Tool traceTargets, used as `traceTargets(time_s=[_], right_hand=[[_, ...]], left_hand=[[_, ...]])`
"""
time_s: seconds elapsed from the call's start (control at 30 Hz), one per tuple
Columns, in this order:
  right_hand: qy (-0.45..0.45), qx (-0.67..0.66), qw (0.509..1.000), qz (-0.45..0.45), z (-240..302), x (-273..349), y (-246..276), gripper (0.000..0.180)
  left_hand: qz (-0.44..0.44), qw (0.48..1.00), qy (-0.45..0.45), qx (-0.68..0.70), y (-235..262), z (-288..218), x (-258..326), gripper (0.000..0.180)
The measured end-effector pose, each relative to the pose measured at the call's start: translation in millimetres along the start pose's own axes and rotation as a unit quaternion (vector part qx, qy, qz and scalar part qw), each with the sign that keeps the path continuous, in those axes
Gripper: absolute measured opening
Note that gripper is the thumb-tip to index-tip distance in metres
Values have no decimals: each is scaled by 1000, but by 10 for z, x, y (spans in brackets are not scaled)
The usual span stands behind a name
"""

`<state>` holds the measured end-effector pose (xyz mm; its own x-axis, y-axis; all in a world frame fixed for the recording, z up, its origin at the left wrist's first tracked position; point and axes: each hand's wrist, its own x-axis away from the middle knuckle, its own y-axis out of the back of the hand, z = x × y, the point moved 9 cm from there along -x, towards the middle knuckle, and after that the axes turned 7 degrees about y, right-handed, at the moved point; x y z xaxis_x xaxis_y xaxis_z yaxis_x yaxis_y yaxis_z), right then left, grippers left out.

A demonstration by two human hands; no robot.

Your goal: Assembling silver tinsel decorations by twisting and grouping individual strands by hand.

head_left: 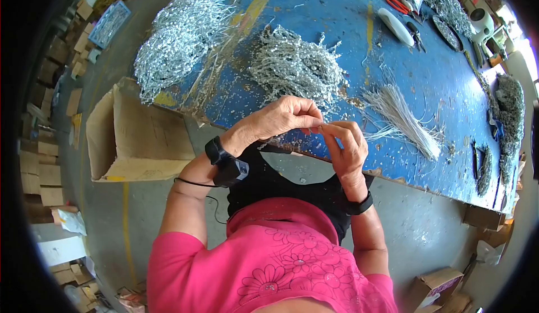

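Note:
My left hand [285, 117] and my right hand [346, 149] meet fingertip to fingertip over the near edge of the blue table [348, 18]. Both are closed in a pinch; what lies between the fingers is too small to make out. Just beyond them sits a heap of silver beaded or sequined strands [297, 66]. To the right of my right hand lies a bundle of thin whitish wires or cords [405, 119], fanned at its far end. A larger silver strand pile [179, 40] spreads at the table's left.
An open cardboard box [154, 139] stands left of me, against the table edge. Red-handled scissors [397, 3], dark pliers [416, 35] and a pale oblong object [395, 26] lie at the far right. Dark tinsel garlands [510, 111] hang over the right edge. Silver scraps litter the tabletop.

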<state>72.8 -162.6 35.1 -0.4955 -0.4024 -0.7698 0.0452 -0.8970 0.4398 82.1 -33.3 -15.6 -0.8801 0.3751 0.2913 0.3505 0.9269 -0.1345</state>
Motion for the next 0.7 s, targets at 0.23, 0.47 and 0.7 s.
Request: traceTargets(time_s=[0.23,0.47,0.7], right_hand=[[87,37,995,-19,167,1,28,26],[73,71,995,-4,161,-22,10,26],[-112,-38,992,-49,-258,114,28,18]], left_hand=[[33,997,25,72,-55,57,10,16],[26,997,54,52,-46,104,-3,17],[-155,982,-105,-27,31,-91,84,8]])
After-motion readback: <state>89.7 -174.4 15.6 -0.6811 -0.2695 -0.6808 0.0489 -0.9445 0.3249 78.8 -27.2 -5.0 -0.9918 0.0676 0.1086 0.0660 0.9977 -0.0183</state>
